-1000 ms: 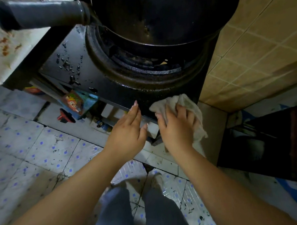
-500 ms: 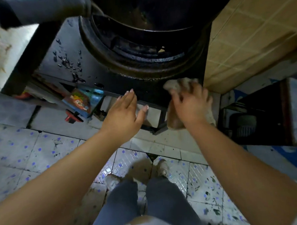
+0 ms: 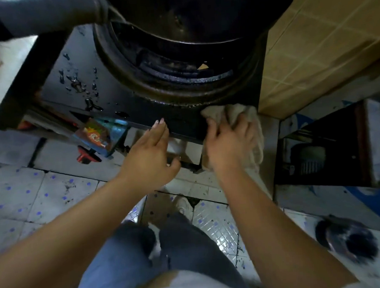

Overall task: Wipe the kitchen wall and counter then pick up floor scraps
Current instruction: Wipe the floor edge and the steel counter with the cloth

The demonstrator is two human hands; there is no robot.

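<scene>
Two bare forearms are reaching out over a pair of grey trouser legs [image 3: 132, 250] and a light shoe [image 3: 183, 206] planted on the white floor tiles [image 3: 34, 194] dotted with blue. The left hand [image 3: 151, 155] is hovering flat, its fingers straight and together, the fingertips [image 3: 159, 122] lying at the front edge of the black counter [image 3: 108, 99] and holding nothing. Just beside it, the right hand [image 3: 228, 142] is curling its fingers over a crumpled beige cloth [image 3: 233, 114], pressing it against the front right corner of the counter, while a loose end of the cloth is hanging down past the wrist. Below the counter edge, to the left, a colourful packet [image 3: 97, 137] is lying tilted, with a red object [image 3: 86, 156] near it on the floor. Beads of water [image 3: 77, 83] are sitting on the counter's left part. Farther back, a big dark wok [image 3: 201, 15] is resting in the round burner ring [image 3: 171, 83], its handle [image 3: 48, 13] pointing left. To the right, the tan tiled wall [image 3: 322, 51] is rising next to the counter.
</scene>
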